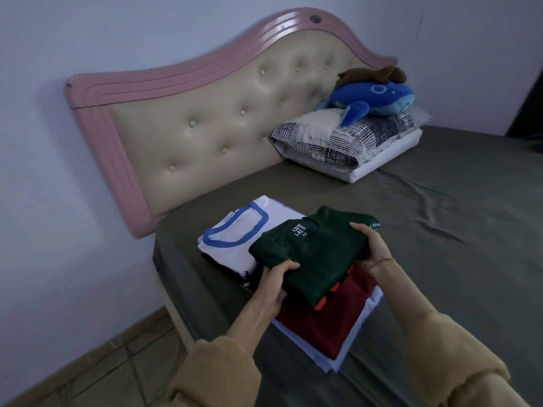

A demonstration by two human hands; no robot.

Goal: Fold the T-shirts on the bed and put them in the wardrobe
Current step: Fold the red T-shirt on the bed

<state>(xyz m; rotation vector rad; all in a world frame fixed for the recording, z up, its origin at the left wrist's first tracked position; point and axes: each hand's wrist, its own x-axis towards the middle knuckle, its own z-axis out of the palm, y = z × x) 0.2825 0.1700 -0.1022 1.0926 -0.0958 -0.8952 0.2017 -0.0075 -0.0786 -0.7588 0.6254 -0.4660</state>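
Observation:
A folded dark green T-shirt (pixel 311 254) with white lettering is held between both hands near the bed's left edge. My left hand (pixel 274 282) grips its near left side, thumb on top. My right hand (pixel 371 245) grips its right side. Under it lies a folded dark red T-shirt (pixel 317 321) on a folded white one (pixel 352 345). Beside them, toward the headboard, a folded white T-shirt with a blue collar (pixel 235 230) tops another pile. The wardrobe is not in view.
The bed (pixel 440 230) has an olive-green sheet and a pink and cream headboard (pixel 205 118). A patterned pillow (pixel 338 142) with a blue plush whale (pixel 379 101) sits at its head. Tiled floor (pixel 102 353) runs along the left.

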